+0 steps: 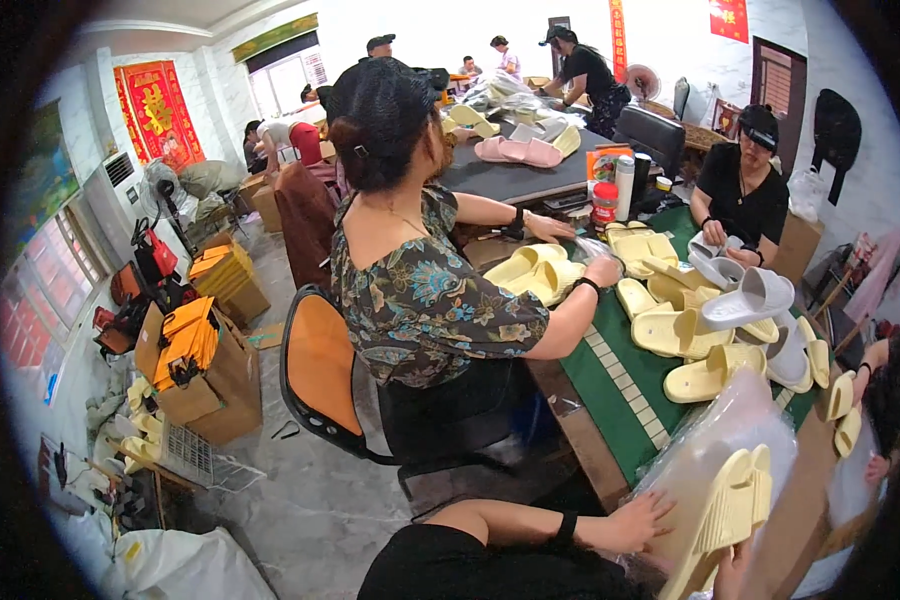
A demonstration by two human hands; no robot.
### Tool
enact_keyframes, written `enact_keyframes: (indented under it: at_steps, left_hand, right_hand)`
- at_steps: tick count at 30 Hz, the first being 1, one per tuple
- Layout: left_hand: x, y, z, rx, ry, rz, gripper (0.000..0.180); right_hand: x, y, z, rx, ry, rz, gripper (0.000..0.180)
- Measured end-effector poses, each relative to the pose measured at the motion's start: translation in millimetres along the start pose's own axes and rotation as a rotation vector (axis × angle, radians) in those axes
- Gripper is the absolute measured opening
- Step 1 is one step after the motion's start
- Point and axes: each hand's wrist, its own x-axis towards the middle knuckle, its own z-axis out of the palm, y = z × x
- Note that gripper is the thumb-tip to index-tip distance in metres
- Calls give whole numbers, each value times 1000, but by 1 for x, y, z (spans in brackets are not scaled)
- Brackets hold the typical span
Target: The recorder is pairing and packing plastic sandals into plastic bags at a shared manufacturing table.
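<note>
My left hand point(636, 522), a black band at its wrist, is spread with its fingers apart against a clear plastic bag point(745, 425) at the table's near edge. At the lower right, my right hand point(736, 570) grips a pair of pale yellow slippers point(727, 510) from below; part of that hand is hidden behind them. The slippers stand tilted upright in front of the plastic. Just beyond lies a pile of yellow slippers point(682, 332) on the green table top point(610, 425), with a light grey slipper point(752, 300) on top.
To my left, a person in a patterned top point(420, 290) handles slippers beside an orange-backed chair point(320, 365). Another person point(740, 195) sits across the table. A person's hand point(875, 360) holds slippers at right. Cardboard boxes point(210, 400) with orange packs stand on the floor.
</note>
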Motion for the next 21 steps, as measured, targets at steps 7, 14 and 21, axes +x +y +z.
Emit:
enact_keyframes:
  at_steps: [7, 14, 21]
  left_hand:
    - [23, -3, 12, 94, -122, -53, 76]
    - [40, -25, -13, 172, -291, 35, 86]
    - [50, -35, -18, 120, -149, 124, 68]
  right_hand:
    - [-78, 4, -28, 205, -216, 101, 58]
    - [-108, -65, -31, 250, -342, 108, 71]
    - [-121, -66, -39, 233, -512, 17, 64]
